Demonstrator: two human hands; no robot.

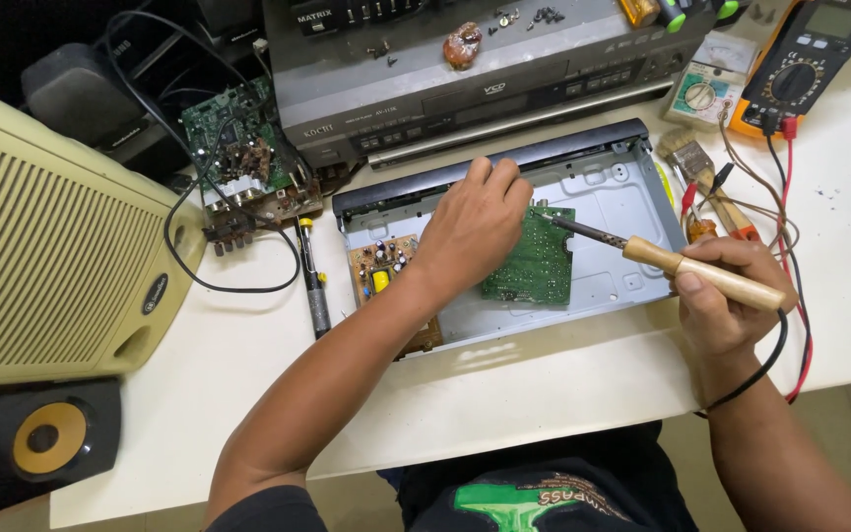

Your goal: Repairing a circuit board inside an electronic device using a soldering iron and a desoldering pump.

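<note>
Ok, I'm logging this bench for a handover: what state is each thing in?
Player chassis: cover off, insides exposed.
Green circuit board: lying in chassis.
Left hand: resting on the green circuit board's edge.
Right hand: gripping soldering iron, tip at board.
Multimeter: leads plugged in.

The left hand [470, 232] covered the middle of the open metal chassis [603, 187], hiding the join between the brown power board [382, 268] and the green circuit board [534, 261]. Its fingertips were out of sight over the rear edge. The speaker [41, 438] and the yellow multimeter [810, 59] were cut off by the frame.
</note>
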